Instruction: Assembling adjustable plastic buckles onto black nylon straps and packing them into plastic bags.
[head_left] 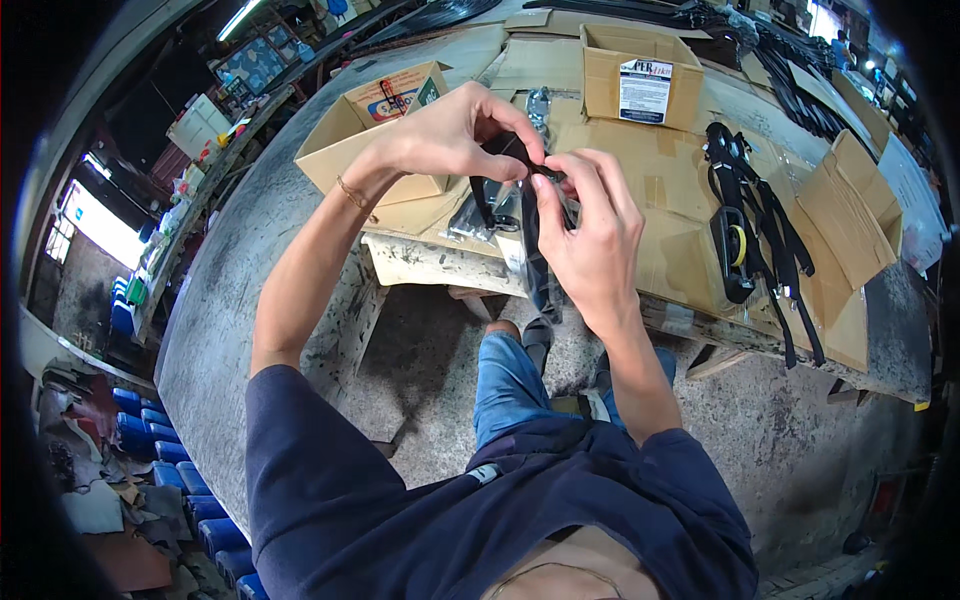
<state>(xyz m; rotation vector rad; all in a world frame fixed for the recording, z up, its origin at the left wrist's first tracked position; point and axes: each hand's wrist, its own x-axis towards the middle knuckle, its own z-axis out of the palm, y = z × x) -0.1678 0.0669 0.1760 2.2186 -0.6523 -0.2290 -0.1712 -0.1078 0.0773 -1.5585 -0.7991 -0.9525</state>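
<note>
We pinch a black strap (534, 240) with left hand (450, 135) and right hand (597, 215), seemingly adjusting it; the next move likely needs steady tension.

black strap (535, 240) partly hidden by right hand (597, 222), blue containers (222, 537) cut off below

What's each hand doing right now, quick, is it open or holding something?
Left hand: closed, thumb and finger pinching a black strap.
Right hand: closed, fingertips pinching the black strap too.
</note>
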